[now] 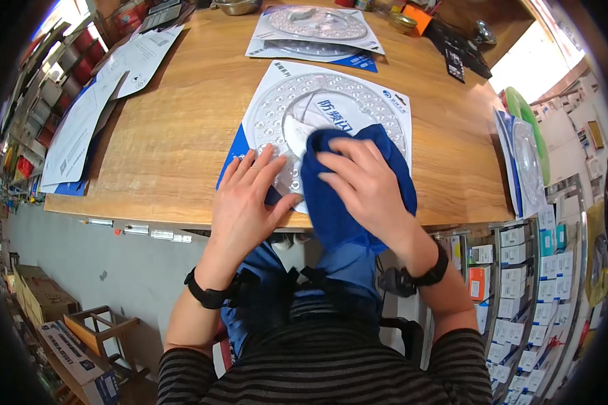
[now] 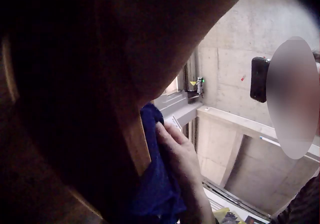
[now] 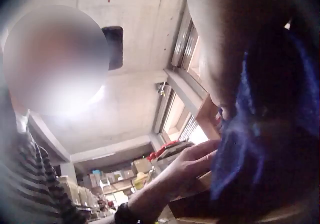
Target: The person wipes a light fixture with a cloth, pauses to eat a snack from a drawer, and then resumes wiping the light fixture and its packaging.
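Note:
A flat package (image 1: 257, 108) with a round clear moulding and white and blue card lies near the table's front edge. The left hand (image 1: 244, 202) rests on its lower left part, fingers spread. Over its lower right part the right hand (image 1: 368, 185) grips a blue cloth (image 1: 331, 216), which hangs past the table edge. The left wrist view has the right hand (image 2: 182, 154) at the blue cloth (image 2: 157, 179). In the right wrist view the left hand (image 3: 185, 169) is beside the blue cloth (image 3: 240, 154); the right hand's fingertips are mostly dark there.
Similar packages (image 1: 317, 27) lie at the table's back, with white-backed cards (image 1: 81, 135) at the left and another package (image 1: 523, 162) at the right edge. A black remote (image 1: 454, 65) lies back right. Shelves of small boxes (image 1: 513, 277) stand right of the table (image 1: 169, 135), a wooden stool (image 1: 105, 331) lower left.

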Tool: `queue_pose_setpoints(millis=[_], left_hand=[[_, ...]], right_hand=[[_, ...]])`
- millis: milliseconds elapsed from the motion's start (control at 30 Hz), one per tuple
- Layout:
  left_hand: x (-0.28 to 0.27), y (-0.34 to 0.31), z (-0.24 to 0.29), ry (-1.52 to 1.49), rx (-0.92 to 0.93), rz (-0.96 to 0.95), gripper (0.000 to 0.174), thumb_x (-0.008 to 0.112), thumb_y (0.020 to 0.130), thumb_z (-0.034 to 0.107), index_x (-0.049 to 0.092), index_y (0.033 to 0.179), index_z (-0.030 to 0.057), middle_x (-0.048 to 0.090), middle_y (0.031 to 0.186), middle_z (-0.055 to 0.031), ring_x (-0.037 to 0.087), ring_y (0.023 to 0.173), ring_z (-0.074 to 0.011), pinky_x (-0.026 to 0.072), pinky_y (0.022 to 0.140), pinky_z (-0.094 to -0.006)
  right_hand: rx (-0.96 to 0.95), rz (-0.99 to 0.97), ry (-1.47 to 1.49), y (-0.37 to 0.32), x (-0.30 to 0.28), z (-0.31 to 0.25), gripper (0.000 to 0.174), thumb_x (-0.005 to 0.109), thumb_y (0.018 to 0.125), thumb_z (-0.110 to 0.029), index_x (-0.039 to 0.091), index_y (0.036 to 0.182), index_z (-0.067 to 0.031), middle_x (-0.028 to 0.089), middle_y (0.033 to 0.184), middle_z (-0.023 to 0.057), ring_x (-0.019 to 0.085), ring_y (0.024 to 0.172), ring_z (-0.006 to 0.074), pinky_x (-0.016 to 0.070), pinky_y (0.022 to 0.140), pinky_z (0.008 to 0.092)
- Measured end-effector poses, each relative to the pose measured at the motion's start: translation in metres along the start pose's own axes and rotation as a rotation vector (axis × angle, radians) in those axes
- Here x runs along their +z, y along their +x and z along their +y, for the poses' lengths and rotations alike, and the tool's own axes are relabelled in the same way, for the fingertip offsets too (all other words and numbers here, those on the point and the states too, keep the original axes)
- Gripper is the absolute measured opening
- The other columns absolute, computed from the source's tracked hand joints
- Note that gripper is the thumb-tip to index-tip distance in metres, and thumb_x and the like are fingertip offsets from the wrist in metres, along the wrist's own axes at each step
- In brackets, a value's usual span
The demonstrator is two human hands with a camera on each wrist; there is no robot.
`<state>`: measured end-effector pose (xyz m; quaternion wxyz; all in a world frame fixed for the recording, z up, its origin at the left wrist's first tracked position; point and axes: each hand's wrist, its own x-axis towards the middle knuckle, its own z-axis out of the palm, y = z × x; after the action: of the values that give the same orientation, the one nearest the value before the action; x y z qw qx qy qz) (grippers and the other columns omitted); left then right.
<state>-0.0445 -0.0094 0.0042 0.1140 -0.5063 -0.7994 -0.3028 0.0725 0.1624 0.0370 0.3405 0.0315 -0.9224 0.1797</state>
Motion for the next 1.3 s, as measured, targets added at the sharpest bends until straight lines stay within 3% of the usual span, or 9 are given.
queue_pose_setpoints(millis=[200,333,433,600,700,767,833,900,1300], left_hand=[[-0.001,0.0,-0.003,0.024,0.026,-0.004,0.056,0.074,0.069,0.023,0.056,0.12,0.0079,0.054,0.128,-0.0161,0.051,0.117,-0.0368,0.0364,0.102,-0.0454],[-0.004,-0.001,0.002,-0.029,-0.014,-0.036,0.053,0.074,0.071,0.022,0.057,0.12,0.0071,0.052,0.132,-0.0146,0.048,0.121,-0.036,0.0342,0.105,-0.0449],[-0.002,-0.001,0.0,-0.029,0.0,0.015,0.056,0.076,0.071,0.033,0.059,0.118,0.007,0.055,0.128,-0.0165,0.05,0.119,-0.0369,0.0363,0.102,-0.0449],[-0.002,-0.001,0.0,-0.033,-0.02,0.02,0.054,0.076,0.073,0.034,0.06,0.117,0.0069,0.055,0.128,-0.0167,0.051,0.119,-0.037,0.0368,0.102,-0.0448],[-0.002,0.0,0.001,-0.027,-0.012,0.013,0.053,0.075,0.074,0.034,0.06,0.117,0.0069,0.055,0.128,-0.0164,0.051,0.119,-0.037,0.0368,0.102,-0.0449],[-0.002,0.0,0.002,-0.021,-0.005,0.017,0.053,0.075,0.074,0.034,0.06,0.117,0.0069,0.055,0.128,-0.0162,0.051,0.119,-0.0369,0.0367,0.102,-0.045],[-0.002,0.001,0.002,-0.016,-0.014,0.01,0.052,0.075,0.074,0.033,0.059,0.117,0.0071,0.055,0.128,-0.0153,0.05,0.119,-0.0363,0.0363,0.102,-0.045],[-0.003,0.001,0.002,-0.015,-0.016,-0.001,0.053,0.075,0.074,0.032,0.059,0.117,0.0072,0.055,0.128,-0.015,0.05,0.12,-0.036,0.036,0.102,-0.0451],[-0.004,0.001,0.005,-0.009,-0.047,-0.016,0.055,0.076,0.071,0.031,0.06,0.118,0.0075,0.054,0.131,-0.0146,0.049,0.122,-0.0346,0.0344,0.104,-0.0449]], right_hand=[[-0.131,-0.142,-0.201,0.04,0.029,0.018,0.03,0.068,0.077,-0.018,0.055,0.1,-0.0046,0.056,0.091,0.0115,0.056,0.089,0.0305,0.0489,0.076,0.0366],[0.242,-0.135,-0.176,0.044,0.034,0.041,0.017,0.058,0.086,-0.016,0.05,0.088,-0.0012,0.059,0.084,0.0194,0.059,0.082,0.0395,0.0488,0.07,0.0453],[0.215,-0.117,-0.083,0.033,0.012,0.048,0.019,0.059,0.087,-0.017,0.053,0.091,0.0003,0.061,0.086,0.0217,0.059,0.084,0.0404,0.0483,0.072,0.0433],[0.725,0.217,0.394,-0.001,-0.048,0.061,0.023,0.057,0.092,-0.018,0.057,0.101,0.0038,0.061,0.086,0.0051,0.056,0.08,0.0127,0.0455,0.071,0.0267],[0.811,0.45,0.78,0.004,-0.056,0.028,0.023,0.058,0.091,-0.016,0.057,0.099,0.005,0.06,0.085,0.0046,0.055,0.078,0.0113,0.0455,0.07,0.0261],[0.678,0.187,0.514,-0.002,-0.047,0.015,0.018,0.059,0.09,-0.016,0.059,0.098,0.0011,0.061,0.087,0.007,0.057,0.08,0.0134,0.0474,0.07,0.0291],[0.254,-0.17,0.106,-0.008,-0.022,0.002,0.02,0.065,0.084,-0.019,0.062,0.101,-0.0085,0.061,0.099,0.0125,0.059,0.088,0.0263,0.0477,0.075,0.0365],[-0.124,-0.252,-0.227,-0.009,-0.007,-0.013,0.032,0.07,0.074,-0.018,0.063,0.103,-0.0069,0.059,0.111,0.0064,0.053,0.105,0.0232,0.0416,0.084,0.0354],[0.134,-0.051,-0.325,-0.059,-0.041,0.019,0.029,0.069,0.071,-0.008,0.065,0.099,-0.0017,0.063,0.107,0.0112,0.055,0.102,0.0276,0.0422,0.083,0.0376]])
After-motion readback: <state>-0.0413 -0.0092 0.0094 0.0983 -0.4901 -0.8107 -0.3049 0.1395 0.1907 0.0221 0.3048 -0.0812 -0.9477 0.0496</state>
